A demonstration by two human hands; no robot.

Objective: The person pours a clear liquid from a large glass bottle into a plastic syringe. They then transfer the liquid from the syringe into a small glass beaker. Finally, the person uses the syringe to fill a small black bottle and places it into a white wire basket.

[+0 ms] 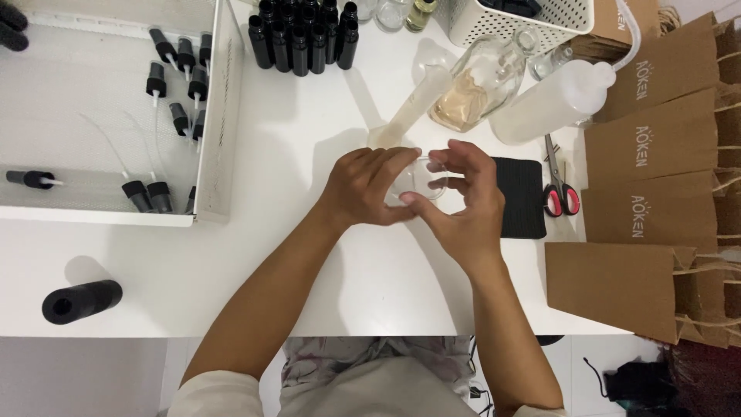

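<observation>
Both hands, left (369, 188) and right (463, 202), are wrapped around a small clear container (417, 179), maybe a beaker, on the white table (293, 255).

both hands, left hand (369, 188) and right hand (463, 197), cup a small clear glass vessel (417, 179) on the white table (309, 262).

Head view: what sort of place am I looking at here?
Probably a small home or workshop bench for filling and packing scent or liquid bottles. Signs: rows of small black bottles, loose spray pump caps in a white tray, and brown paper bags. Both hands hold a small clear container.
</observation>
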